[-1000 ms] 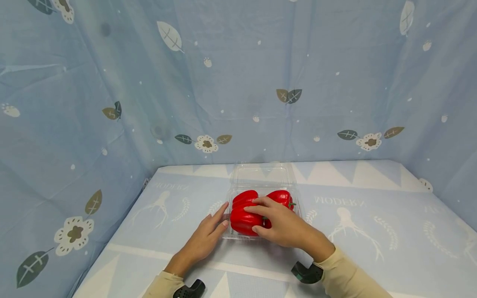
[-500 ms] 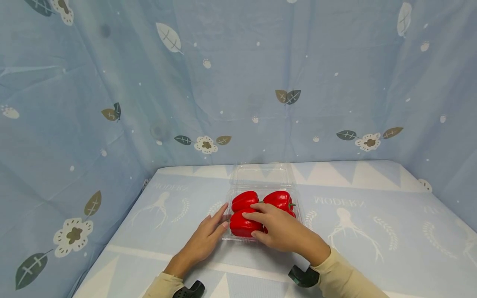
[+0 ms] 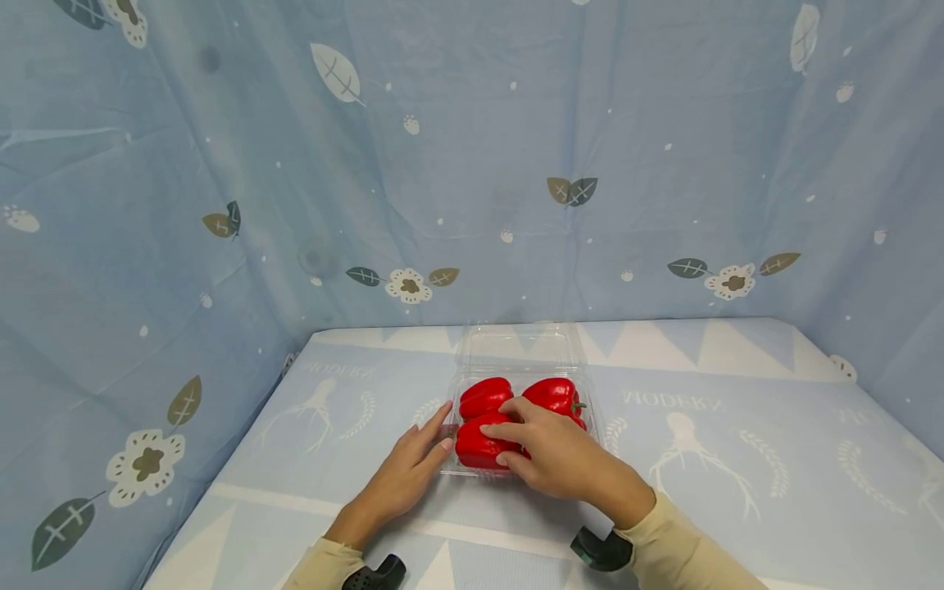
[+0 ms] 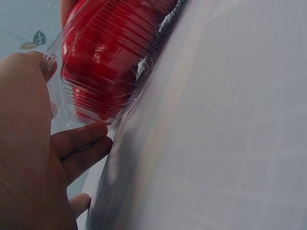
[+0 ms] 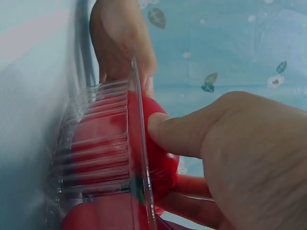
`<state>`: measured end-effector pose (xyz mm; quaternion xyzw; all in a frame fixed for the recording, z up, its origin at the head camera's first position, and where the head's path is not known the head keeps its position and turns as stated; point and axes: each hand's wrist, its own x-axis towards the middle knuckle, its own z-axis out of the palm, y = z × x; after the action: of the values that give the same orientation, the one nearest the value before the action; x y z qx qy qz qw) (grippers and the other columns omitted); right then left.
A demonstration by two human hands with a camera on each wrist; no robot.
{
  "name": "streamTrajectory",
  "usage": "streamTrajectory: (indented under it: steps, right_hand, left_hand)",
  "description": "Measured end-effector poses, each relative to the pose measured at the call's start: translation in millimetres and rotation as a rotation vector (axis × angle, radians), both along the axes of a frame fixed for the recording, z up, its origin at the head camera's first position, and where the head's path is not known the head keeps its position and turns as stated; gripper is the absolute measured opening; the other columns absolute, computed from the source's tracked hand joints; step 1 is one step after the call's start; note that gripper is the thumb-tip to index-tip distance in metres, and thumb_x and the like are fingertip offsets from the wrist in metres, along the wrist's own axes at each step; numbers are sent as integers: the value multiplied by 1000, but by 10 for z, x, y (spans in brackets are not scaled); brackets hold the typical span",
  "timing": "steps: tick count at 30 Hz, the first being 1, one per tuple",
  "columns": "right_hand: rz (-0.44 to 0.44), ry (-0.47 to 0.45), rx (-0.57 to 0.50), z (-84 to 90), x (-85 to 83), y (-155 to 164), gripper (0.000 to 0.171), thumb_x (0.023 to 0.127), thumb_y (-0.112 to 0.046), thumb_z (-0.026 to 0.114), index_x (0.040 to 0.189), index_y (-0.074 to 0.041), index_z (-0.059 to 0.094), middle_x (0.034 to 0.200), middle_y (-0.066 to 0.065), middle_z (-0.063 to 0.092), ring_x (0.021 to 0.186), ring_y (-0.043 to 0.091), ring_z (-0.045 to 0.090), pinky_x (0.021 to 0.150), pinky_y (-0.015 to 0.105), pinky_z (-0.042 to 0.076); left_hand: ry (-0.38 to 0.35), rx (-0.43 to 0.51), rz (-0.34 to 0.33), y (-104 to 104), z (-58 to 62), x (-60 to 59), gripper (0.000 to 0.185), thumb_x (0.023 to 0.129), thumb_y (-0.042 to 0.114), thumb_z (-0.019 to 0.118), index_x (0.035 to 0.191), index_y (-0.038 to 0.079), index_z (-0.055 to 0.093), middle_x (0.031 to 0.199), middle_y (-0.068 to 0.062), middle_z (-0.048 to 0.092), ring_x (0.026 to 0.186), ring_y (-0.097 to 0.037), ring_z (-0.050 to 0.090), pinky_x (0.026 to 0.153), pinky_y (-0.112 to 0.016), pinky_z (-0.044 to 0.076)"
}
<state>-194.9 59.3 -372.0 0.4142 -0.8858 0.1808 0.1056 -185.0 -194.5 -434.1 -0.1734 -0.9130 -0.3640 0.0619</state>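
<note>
Several red bell peppers sit in a clear plastic clamshell box [image 3: 460,473], its lid folded back behind it. My right hand [image 3: 571,453] grips the front-left bell pepper [image 3: 472,445]; in the right wrist view its thumb [image 5: 165,127] presses that pepper above the rim, fingers on the other side. Another bell pepper [image 3: 483,397] lies behind it, and one with a green stem [image 3: 549,395] at the back right. A front-right one is mostly hidden by my right hand. At the box's left side, my left hand [image 3: 404,473] touches rim and wall, fingers fairly straight.
The box stands on a table with a pale blue and white patterned cloth [image 3: 708,492]. A blue curtain [image 3: 472,188] with leaves and flowers hangs behind the table and along both sides. The transparent lid [image 3: 522,344] reaches back near the table's far edge.
The front-left pepper has settled slightly lower and toward me, showing a gap from the back ones. My right hand came down a little with it; my left hand stayed put.
</note>
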Motion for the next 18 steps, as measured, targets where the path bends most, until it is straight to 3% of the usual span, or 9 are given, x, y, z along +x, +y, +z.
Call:
streamTrajectory:
  steps: [10,18]
  right_hand:
    - [9,-45,56,33,4,25,44,85,-34,70,129,-30,62,124,1,56,105,15,57,85,38,54]
    - [-19,-109,-4,49,-11,76,36,90,-33,64,125,-26,65,129,-1,56,117,18,53,92,41,50]
  left_hand:
    - [-31,1,17,3,-4,-5,59,97,49,44,151,31,27,133,0,57,130,-19,45,112,-57,14]
    - [-16,16,0,-6,-21,-18,59,98,47,45,151,30,28,131,0,59,128,-19,47,112,-59,15]
